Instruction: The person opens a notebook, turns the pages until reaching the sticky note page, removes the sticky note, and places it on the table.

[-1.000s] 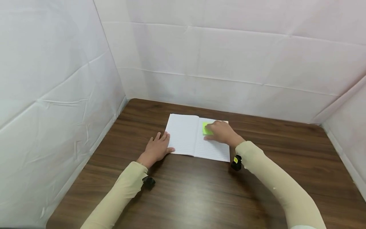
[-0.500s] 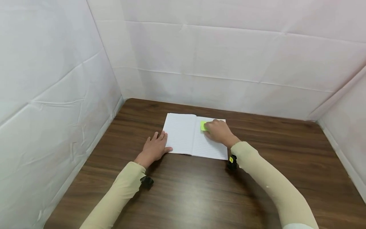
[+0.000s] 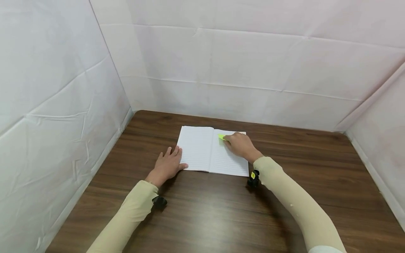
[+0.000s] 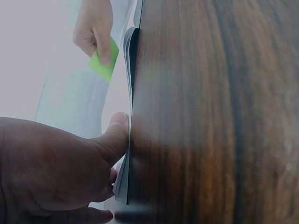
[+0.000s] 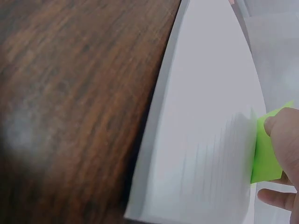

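The right hand is pinching a green sticky note in a narrow grip, lifting it off the upper part of the notebook's right page. The left hand is lying flat, fingers relaxed, its thumb touching the notebook's near left corner. The note could curl or tear, or tug the page up with it, if the peel is too quick; the left hand is sitting far from the grip to be bracing that page. Beyond the grip the notebook's far edge is lying near the white wall; to its right, bare tabletop is giving open room

left hand: flat, fingers straight | right hand: fingers curled, pinching
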